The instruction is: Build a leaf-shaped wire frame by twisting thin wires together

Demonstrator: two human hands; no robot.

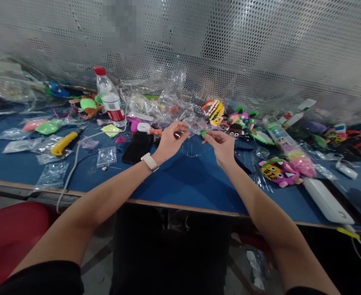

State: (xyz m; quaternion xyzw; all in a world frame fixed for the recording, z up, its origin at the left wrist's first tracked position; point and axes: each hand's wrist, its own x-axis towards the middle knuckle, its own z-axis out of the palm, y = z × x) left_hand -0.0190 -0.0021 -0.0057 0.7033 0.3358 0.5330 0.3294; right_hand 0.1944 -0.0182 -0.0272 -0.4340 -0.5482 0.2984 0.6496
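Both of my hands are raised over the middle of the blue table. My left hand (172, 142), wearing a pale band at the wrist, is closed in a pinch near a scrap of clear plastic (195, 130); what its fingertips hold is too small to make out. Facing it, my right hand (222, 146) pinches a small green piece (203, 133) between thumb and forefinger. A thin clear loop (193, 155), like thread or wire, shows just below and between the hands. Beyond my right hand lies a colourful modelled figure (213, 112).
A bottle with a red cap (113, 102) stands at the back left. Left are a yellow utility knife (64, 143), small plastic bags (51, 175) and a white cable (73, 166). A pink-and-yellow figure (279, 172) and white power bank (328, 200) lie right. A perforated metal panel (174, 37) rises behind.
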